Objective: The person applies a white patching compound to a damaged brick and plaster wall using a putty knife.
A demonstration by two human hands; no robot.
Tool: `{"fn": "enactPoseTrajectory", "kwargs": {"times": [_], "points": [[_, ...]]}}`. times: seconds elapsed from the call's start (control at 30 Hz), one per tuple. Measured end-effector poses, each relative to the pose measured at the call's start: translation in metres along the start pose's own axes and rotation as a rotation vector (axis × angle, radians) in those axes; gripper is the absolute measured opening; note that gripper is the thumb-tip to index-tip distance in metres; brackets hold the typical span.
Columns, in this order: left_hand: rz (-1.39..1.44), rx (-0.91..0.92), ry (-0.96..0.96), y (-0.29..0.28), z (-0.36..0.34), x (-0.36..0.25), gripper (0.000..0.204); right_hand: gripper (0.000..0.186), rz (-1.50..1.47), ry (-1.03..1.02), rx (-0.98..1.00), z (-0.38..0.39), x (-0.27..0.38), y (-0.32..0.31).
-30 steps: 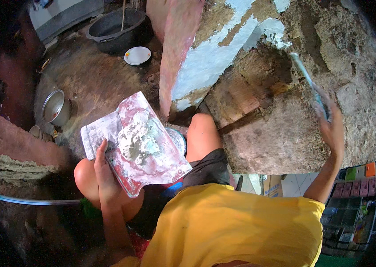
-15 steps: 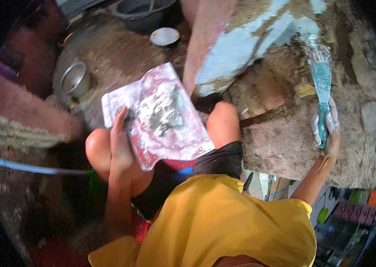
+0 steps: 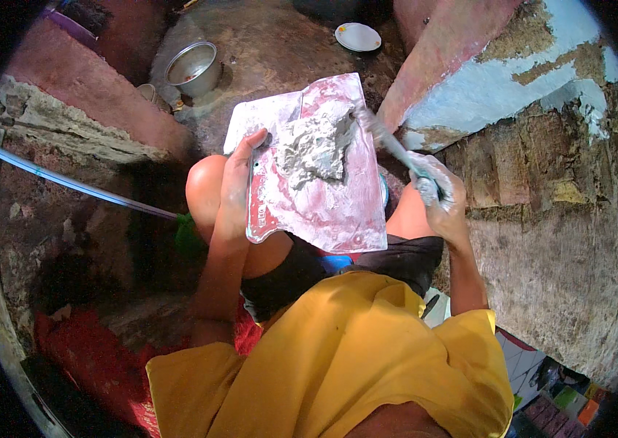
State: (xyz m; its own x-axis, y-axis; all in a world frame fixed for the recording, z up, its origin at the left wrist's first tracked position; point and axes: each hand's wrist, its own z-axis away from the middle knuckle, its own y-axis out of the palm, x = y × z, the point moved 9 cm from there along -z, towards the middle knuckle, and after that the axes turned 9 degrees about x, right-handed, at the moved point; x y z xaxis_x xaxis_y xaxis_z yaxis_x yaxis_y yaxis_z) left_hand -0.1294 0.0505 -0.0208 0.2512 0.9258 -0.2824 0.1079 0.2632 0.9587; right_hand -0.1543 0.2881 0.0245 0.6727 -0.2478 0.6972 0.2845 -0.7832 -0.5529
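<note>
My left hand [image 3: 242, 166] grips the left edge of a flat red board [image 3: 349, 223] smeared with white, its thumb on top. The board lies over my knees, and a lump of grey-white putty [image 3: 316, 146] sits in its middle. In my right hand [image 3: 442, 191], whose fingers are coated in white, is a putty knife [image 3: 397, 148] with a green handle. Its blade, a little blurred, points at the board's upper right side next to the putty; whether it touches cannot be told.
To the right stands a rough wall ledge [image 3: 543, 270] below a patchy light-blue coated surface [image 3: 462, 106]. A metal pot [image 3: 196, 71] and a white plate [image 3: 358, 36] rest on the floor ahead. A pale blue hose [image 3: 79, 184] runs along the left.
My right hand has brought the putty knife from the wall on the right back to the board. The view has swung right; my left hand still holds the board.
</note>
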Motion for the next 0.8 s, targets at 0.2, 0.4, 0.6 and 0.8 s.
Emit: {"fn": "enactPoseTrajectory", "kwargs": {"times": [0.2,0.4,0.6,0.8], "points": [[-0.091,-0.14,0.09,-0.011,-0.003,0.005,0.034,0.027,0.125,-0.086,0.12,-0.005,-0.005,0.002],[-0.254,-0.304,0.235,-0.008,0.013,-0.006,0.034,0.038,0.248,-0.078,0.14,0.001,0.0,-0.002],[-0.379,-0.452,0.344,-0.014,0.025,-0.023,0.035,0.034,0.36,-0.034,0.132,0.02,-0.015,-0.006],[-0.447,-0.697,0.518,-0.027,0.037,-0.047,0.032,0.035,0.131,0.269,0.032,0.048,-0.056,-0.023]]}}
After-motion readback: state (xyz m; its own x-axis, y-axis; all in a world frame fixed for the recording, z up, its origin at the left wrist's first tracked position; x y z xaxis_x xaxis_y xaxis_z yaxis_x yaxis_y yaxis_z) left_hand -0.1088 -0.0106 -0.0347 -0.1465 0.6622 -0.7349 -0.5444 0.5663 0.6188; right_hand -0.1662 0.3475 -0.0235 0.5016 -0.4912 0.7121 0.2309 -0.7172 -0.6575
